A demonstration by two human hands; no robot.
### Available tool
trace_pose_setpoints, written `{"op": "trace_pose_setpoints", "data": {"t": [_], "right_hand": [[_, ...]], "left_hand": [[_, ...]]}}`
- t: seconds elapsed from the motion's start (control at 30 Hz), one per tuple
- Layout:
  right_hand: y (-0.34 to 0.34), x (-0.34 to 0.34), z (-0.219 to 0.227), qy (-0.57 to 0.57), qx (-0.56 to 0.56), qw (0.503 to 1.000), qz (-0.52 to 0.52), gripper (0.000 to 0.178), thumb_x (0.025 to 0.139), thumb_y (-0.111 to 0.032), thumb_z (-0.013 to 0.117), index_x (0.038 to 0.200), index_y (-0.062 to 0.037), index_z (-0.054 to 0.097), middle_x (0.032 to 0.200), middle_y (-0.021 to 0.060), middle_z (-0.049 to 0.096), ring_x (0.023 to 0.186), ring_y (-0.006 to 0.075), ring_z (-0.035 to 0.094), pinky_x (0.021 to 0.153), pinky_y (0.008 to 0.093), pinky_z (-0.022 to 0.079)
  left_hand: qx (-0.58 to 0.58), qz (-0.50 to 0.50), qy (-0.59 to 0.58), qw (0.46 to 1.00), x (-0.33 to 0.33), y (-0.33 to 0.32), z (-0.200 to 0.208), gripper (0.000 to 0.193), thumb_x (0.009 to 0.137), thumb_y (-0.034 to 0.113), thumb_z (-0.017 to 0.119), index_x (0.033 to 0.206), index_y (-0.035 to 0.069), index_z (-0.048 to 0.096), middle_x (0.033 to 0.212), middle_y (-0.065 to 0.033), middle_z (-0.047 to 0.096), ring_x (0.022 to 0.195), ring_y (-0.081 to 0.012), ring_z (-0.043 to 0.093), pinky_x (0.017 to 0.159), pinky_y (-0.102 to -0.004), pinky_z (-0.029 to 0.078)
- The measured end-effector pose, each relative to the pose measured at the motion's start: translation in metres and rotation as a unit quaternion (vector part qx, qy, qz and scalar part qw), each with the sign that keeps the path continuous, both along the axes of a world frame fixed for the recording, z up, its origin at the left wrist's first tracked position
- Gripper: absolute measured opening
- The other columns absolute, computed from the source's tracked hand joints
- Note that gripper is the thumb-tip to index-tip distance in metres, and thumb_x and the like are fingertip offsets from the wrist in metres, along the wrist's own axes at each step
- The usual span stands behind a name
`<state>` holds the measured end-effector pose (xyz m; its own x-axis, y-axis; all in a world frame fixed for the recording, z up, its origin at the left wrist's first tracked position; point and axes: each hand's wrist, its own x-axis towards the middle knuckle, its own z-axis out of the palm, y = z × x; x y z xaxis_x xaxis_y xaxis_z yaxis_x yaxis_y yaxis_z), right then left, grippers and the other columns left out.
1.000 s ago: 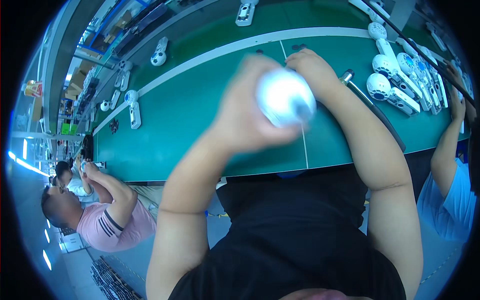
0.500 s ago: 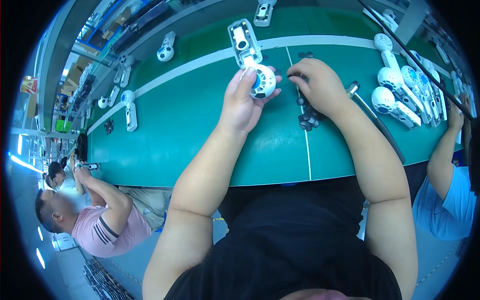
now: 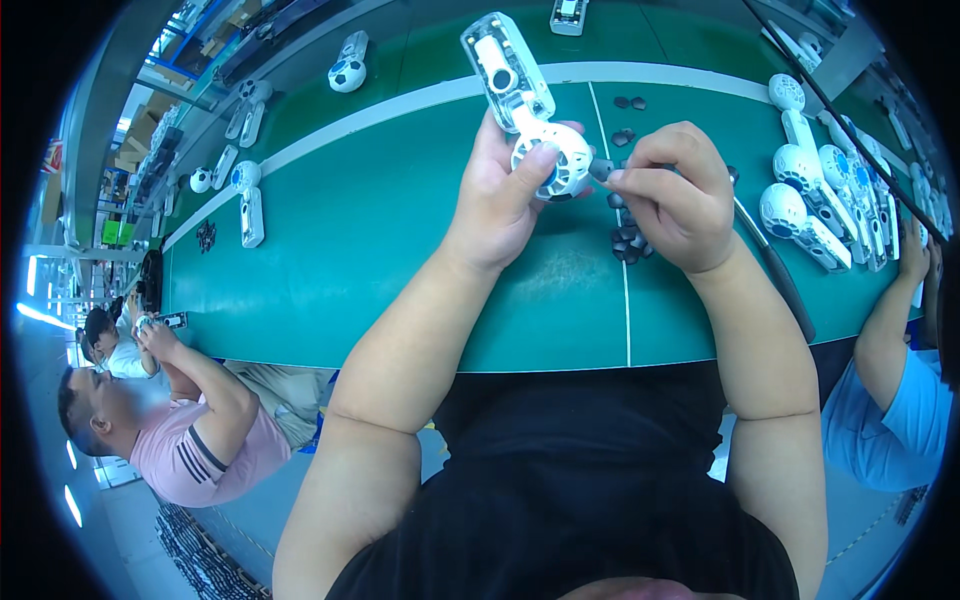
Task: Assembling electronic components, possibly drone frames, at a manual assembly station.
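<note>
My left hand (image 3: 492, 205) is closed around the round head of a white device (image 3: 527, 112). The device has a ball-shaped vented end with dark patches and a long, clear-edged handle tilted up and away. Between thumb and fingertips, my right hand (image 3: 685, 195) pinches a small black faceted piece (image 3: 601, 169) right beside the ball end. Whether the piece touches the ball I cannot tell. Below the right fingertips lies a small pile of loose black pieces (image 3: 629, 240). More black pieces (image 3: 624, 137) lie beyond it on the green table.
Several white devices (image 3: 822, 195) stand grouped at the right. A hammer (image 3: 778, 268) lies just right of my right forearm, its head partly hidden. Another device (image 3: 251, 205) and small black pieces (image 3: 206, 237) sit at the left. A person (image 3: 215, 440) works on the left, another person's arm (image 3: 885, 320) on the right.
My right hand has come up from the table with a black piece, now beside the device's ball. My left hand has shifted slightly right, bringing the device closer to it.
</note>
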<state>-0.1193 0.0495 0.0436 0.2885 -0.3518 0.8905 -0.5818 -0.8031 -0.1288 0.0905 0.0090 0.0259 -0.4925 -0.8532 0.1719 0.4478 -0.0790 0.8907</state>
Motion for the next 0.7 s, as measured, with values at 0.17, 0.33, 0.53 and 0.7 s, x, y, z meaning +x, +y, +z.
{"op": "trace_pose_setpoints", "data": {"t": [0.17, 0.33, 0.53, 0.7], "right_hand": [[0.004, 0.012, -0.004, -0.132, 0.268, 0.953, 0.046, 0.01, 0.084, -0.007, 0.079, 0.088, -0.0068, 0.071, 0.089, 0.0064, 0.068, 0.078, 0.0172, 0.064, 0.067, 0.0304, 0.05], [-0.002, 0.016, -0.018, -0.294, 0.493, 0.798, 0.181, 0.013, 0.094, -0.012, 0.075, 0.092, -0.0043, 0.065, 0.091, 0.0017, 0.06, 0.082, 0.0106, 0.056, 0.073, 0.0257, 0.044], [-0.007, 0.011, -0.026, -0.274, 0.529, 0.777, 0.207, 0.018, 0.096, -0.017, 0.074, 0.095, -0.005, 0.061, 0.092, -0.0005, 0.057, 0.087, 0.0082, 0.054, 0.077, 0.0242, 0.044], [-0.011, 0.018, -0.031, -0.245, 0.465, 0.826, 0.202, 0.035, 0.094, -0.027, 0.078, 0.112, -0.0033, 0.06, 0.108, 0.0046, 0.059, 0.098, 0.0124, 0.057, 0.087, 0.0276, 0.046]], "left_hand": [[-0.031, 0.024, 0.012, 0.999, -0.002, 0.002, -0.002, 0.068, 0.099, 0.027, 0.067, 0.152, 0.008, 0.028, 0.134, -0.0189, 0.059, 0.12, -0.0315, 0.065, 0.099, -0.0451, 0.057], [-0.074, 0.064, 0.004, 0.995, -0.006, 0.002, -0.009, 0.073, 0.097, 0.023, 0.07, 0.152, 0.008, 0.025, 0.129, -0.016, 0.056, 0.114, -0.0243, 0.062, 0.094, -0.0383, 0.056], [-0.125, 0.096, -0.07, 0.985, -0.008, 0.007, -0.006, 0.08, 0.092, 0.02, 0.075, 0.152, 0.006, 0.024, 0.126, -0.0135, 0.056, 0.11, -0.0196, 0.061, 0.092, -0.0334, 0.055], [-0.096, 0.067, -0.057, 0.991, -0.004, 0.002, -0.009, 0.078, 0.091, 0.018, 0.076, 0.15, 0.006, 0.027, 0.123, -0.0122, 0.056, 0.108, -0.0173, 0.06, 0.093, -0.0331, 0.054]]}}
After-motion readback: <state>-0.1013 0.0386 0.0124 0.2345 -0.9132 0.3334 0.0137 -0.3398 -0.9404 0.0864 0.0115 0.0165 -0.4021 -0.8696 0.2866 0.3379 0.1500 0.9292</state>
